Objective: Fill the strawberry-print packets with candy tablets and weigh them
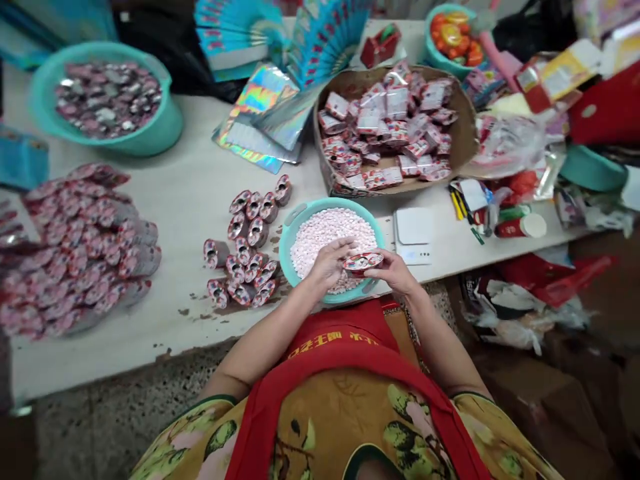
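Left hand [327, 263] & right hand [396, 272] are both clamped on one small red-and-white foil pouch [363, 261], fingers pinching its two ends, mouth facing up. The hands sit close together w/ the pouch between them, just over the near side of the round teal plastic basin of pink-white pellets [295, 230]. Can't tell how much is in the pouch, too small to see.

Just left of the basin, a cluster of plump red-and-silver pouches [247, 257] lies on the pale bench [190, 187]; they look filled. Further left is a big blurred heap of similar pouches [75, 247], & at the back left a larger teal tub [165, 130] holds more.

Behind the basin, a brown cardboard box of flat red-and-white packets [395, 123] is heaped high, prob. unfilled stock. A small white scale [413, 233] sits just right of the basin.

Judging by this: work is well underway, w/ many pouches done in the cluster & heap, one in hand now. The basin is nearly full of pellets & the box is loaded, so plenty is left
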`<control>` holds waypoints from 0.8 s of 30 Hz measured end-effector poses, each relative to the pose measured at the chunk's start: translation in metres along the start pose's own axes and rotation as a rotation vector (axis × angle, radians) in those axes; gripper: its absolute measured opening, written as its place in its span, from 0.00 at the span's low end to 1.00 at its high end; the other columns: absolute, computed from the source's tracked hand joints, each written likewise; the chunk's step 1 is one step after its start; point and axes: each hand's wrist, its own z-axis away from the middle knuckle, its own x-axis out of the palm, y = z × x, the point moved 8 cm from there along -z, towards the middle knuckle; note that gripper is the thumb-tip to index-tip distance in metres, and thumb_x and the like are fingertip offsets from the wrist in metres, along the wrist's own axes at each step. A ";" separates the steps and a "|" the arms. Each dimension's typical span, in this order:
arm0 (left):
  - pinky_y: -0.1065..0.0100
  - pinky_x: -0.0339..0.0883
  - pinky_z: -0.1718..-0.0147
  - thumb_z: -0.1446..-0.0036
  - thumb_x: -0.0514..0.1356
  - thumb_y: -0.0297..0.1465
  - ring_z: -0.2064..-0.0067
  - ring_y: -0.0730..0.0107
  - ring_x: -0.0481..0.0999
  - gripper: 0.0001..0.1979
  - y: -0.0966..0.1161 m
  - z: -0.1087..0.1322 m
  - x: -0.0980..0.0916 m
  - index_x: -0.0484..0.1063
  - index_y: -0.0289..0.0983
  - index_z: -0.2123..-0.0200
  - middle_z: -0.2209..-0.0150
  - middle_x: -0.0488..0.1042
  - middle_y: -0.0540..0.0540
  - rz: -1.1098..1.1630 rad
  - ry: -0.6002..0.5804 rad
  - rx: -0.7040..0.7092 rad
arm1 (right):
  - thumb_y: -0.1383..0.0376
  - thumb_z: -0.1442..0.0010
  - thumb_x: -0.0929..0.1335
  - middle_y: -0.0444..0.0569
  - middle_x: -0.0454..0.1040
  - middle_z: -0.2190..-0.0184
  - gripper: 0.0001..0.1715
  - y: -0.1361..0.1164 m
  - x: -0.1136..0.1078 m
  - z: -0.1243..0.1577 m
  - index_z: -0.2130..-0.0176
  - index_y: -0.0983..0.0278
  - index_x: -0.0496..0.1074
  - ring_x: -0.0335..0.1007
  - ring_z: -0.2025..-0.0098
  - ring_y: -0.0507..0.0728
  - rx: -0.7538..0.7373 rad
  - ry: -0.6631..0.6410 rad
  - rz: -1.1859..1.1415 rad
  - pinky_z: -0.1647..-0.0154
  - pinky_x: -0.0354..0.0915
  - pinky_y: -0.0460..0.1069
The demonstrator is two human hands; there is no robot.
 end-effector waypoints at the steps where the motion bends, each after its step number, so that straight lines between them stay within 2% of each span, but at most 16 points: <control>1: 0.78 0.63 0.76 0.56 0.71 0.24 0.76 0.81 0.71 0.16 -0.001 -0.003 -0.008 0.75 0.31 0.62 0.71 0.76 0.48 -0.038 0.023 -0.013 | 0.59 0.67 0.82 0.44 0.79 0.62 0.32 0.004 -0.011 0.003 0.60 0.61 0.76 0.74 0.58 0.56 -0.031 0.061 -0.030 0.51 0.69 0.52; 3: 0.81 0.51 0.84 0.53 0.72 0.29 0.82 0.86 0.61 0.15 -0.005 -0.009 -0.028 0.73 0.32 0.64 0.77 0.69 0.53 -0.120 0.083 -0.054 | 0.57 0.66 0.81 0.45 0.79 0.62 0.33 0.011 -0.053 0.009 0.60 0.61 0.75 0.74 0.58 0.57 -0.110 0.279 -0.074 0.50 0.69 0.53; 5: 0.81 0.45 0.86 0.51 0.71 0.35 0.84 0.86 0.58 0.15 -0.008 -0.013 -0.044 0.70 0.32 0.67 0.80 0.65 0.55 -0.205 0.124 -0.112 | 0.56 0.66 0.80 0.46 0.79 0.61 0.34 0.017 -0.110 0.014 0.58 0.62 0.73 0.73 0.58 0.56 -0.170 0.542 -0.058 0.50 0.68 0.53; 8: 0.81 0.50 0.86 0.50 0.69 0.34 0.82 0.83 0.63 0.13 -0.008 -0.019 -0.056 0.70 0.32 0.69 0.78 0.67 0.53 -0.282 0.138 -0.144 | 0.55 0.64 0.79 0.46 0.78 0.62 0.34 0.027 -0.190 0.006 0.59 0.64 0.72 0.71 0.60 0.56 -0.180 0.806 0.083 0.52 0.67 0.53; 11: 0.81 0.59 0.82 0.50 0.67 0.30 0.79 0.81 0.68 0.09 -0.002 -0.024 -0.055 0.71 0.32 0.68 0.76 0.70 0.51 -0.349 0.180 -0.140 | 0.54 0.61 0.77 0.47 0.77 0.61 0.32 0.037 -0.241 -0.026 0.59 0.65 0.71 0.69 0.60 0.55 -0.164 0.895 0.214 0.52 0.67 0.52; 14: 0.80 0.63 0.80 0.49 0.66 0.27 0.77 0.80 0.71 0.06 0.008 -0.031 -0.045 0.73 0.31 0.67 0.74 0.73 0.49 -0.390 0.201 -0.149 | 0.52 0.58 0.76 0.50 0.76 0.57 0.33 0.047 -0.259 -0.054 0.56 0.65 0.70 0.69 0.58 0.56 -0.157 0.895 0.235 0.50 0.67 0.52; 17: 0.79 0.66 0.79 0.47 0.64 0.27 0.77 0.78 0.72 0.06 0.018 -0.039 -0.036 0.73 0.31 0.64 0.73 0.75 0.48 -0.413 0.211 -0.139 | 0.52 0.58 0.76 0.56 0.72 0.46 0.42 0.055 -0.267 -0.052 0.47 0.64 0.66 0.69 0.51 0.58 -0.186 0.923 0.201 0.48 0.67 0.53; 20: 0.78 0.65 0.81 0.47 0.64 0.27 0.78 0.77 0.72 0.07 0.022 -0.046 -0.037 0.73 0.32 0.63 0.73 0.75 0.48 -0.439 0.233 -0.129 | 0.48 0.51 0.73 0.59 0.65 0.39 0.43 0.077 -0.284 -0.005 0.42 0.63 0.62 0.67 0.47 0.59 -0.171 1.110 0.172 0.48 0.67 0.55; 22: 0.79 0.64 0.82 0.47 0.64 0.28 0.79 0.77 0.72 0.06 0.019 -0.050 -0.041 0.72 0.33 0.65 0.74 0.75 0.49 -0.441 0.227 -0.126 | 0.47 0.46 0.70 0.59 0.65 0.41 0.39 0.103 -0.290 0.043 0.42 0.64 0.63 0.67 0.47 0.59 -0.103 1.283 0.198 0.48 0.68 0.55; 24: 0.80 0.63 0.82 0.46 0.64 0.29 0.79 0.79 0.71 0.06 0.013 -0.049 -0.047 0.72 0.33 0.66 0.75 0.74 0.49 -0.434 0.221 -0.129 | 0.47 0.43 0.67 0.60 0.66 0.43 0.37 0.135 -0.283 0.094 0.43 0.66 0.65 0.67 0.49 0.58 0.024 1.410 0.283 0.46 0.66 0.56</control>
